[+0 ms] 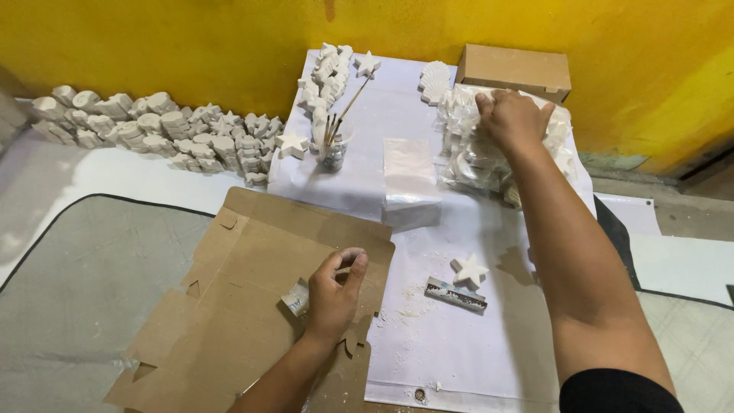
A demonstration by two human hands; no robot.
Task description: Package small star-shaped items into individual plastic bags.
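Right hand on bagged plaster casts; left holding a paper scrap

My right hand (511, 116) grips the clear plastic bag of white plaster pieces (472, 157) beside the cardboard box (517, 70): brittle, support underneath. My left hand (335, 291), on flattened cardboard (245, 291), pinches a light paper scrap (296, 298); thumb and forefinger curled

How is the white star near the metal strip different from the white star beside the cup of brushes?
The star by the metal strip lies alone on the white sheet, close to the person, with powder scattered near it. The star beside the cup lies farther away, at the sheet's left edge, next to rows of other white figures. Both are plain white, unpainted and lie flat.
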